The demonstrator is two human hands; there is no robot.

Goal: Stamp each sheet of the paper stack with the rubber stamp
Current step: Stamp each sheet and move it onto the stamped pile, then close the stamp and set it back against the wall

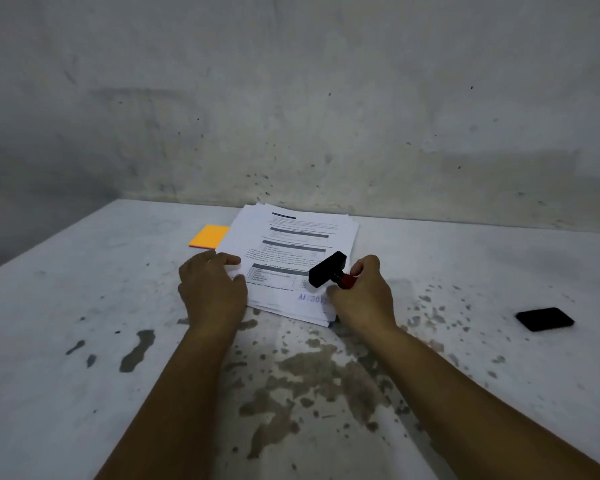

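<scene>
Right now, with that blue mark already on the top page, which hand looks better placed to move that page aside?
Probably the left hand. It lies flat on the near left edge of the paper stack, holding nothing. The right hand grips the rubber stamp, tilted up beside the blue mark.

Paper stack (293,251): white printed sheets, slightly fanned, flat on table near far edge; blue stamp mark (311,299) on top sheet's near edge. Rubber stamp (329,274): black block, red handle, tilted, lifted just above mark.

Stained white table (84,341) bears paper stack (291,237), orange notepad (209,236), black phone (544,319).
</scene>
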